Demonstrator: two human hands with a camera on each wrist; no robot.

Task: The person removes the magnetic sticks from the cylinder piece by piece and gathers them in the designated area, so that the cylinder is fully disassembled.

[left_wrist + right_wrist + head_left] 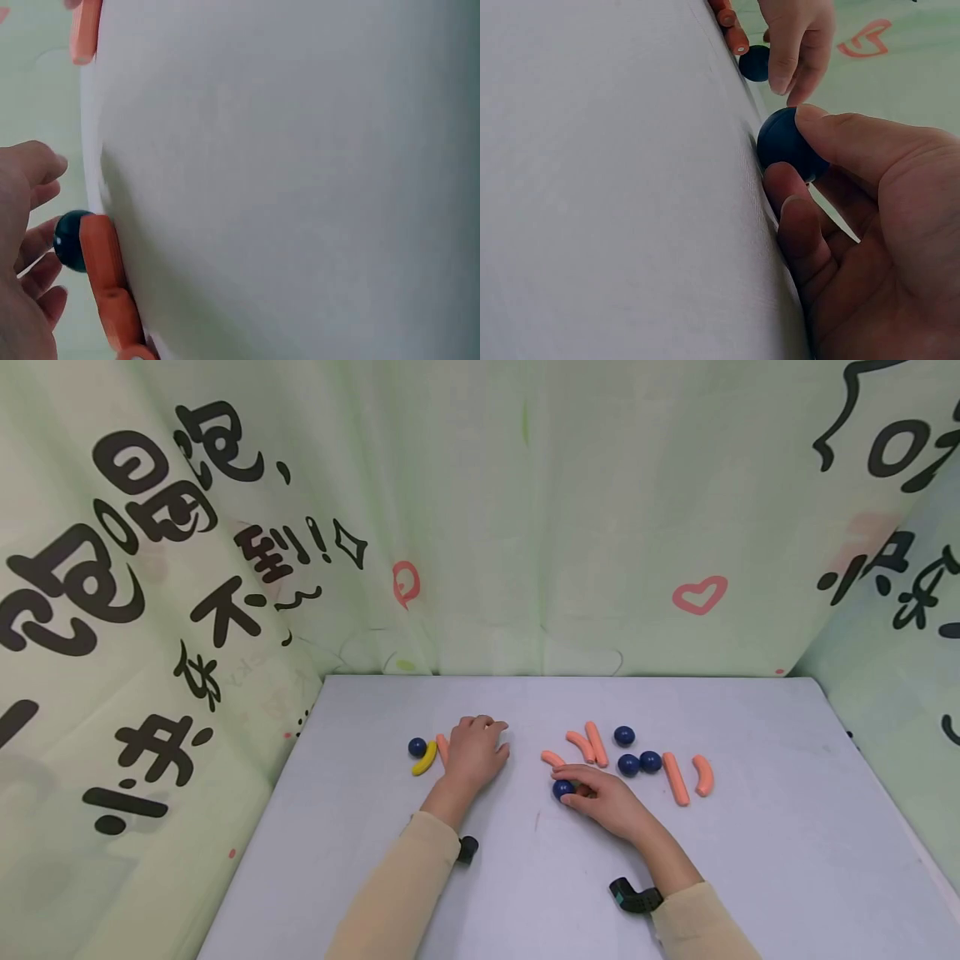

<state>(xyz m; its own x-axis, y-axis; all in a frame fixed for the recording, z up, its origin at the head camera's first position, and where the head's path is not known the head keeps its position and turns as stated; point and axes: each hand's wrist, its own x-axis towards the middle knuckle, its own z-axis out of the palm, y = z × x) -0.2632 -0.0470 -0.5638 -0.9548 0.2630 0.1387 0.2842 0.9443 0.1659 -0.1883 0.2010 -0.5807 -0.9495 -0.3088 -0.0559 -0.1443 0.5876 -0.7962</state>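
My right hand [603,802] pinches a dark blue ball [562,790] between thumb and fingers, low over the table. Just beyond those fingertips is a short curved salmon-pink stick [552,758]. Farther left, my left hand [472,756] reaches over the table with its fingers loosely spread. Beside it lie a straight pink stick [442,748], partly covered by the hand, a banana-like yellow piece [424,759] and another blue ball [417,747]. From the left wrist, a blue ball [69,241] shows close by the fingers, behind orange-looking sticks [101,251].
Right of centre on the white table [787,860] lie more pink sticks [596,744], some straight and some curved, and several blue balls [628,765]. A pale green printed curtain [480,527] hangs behind the table and along both sides.
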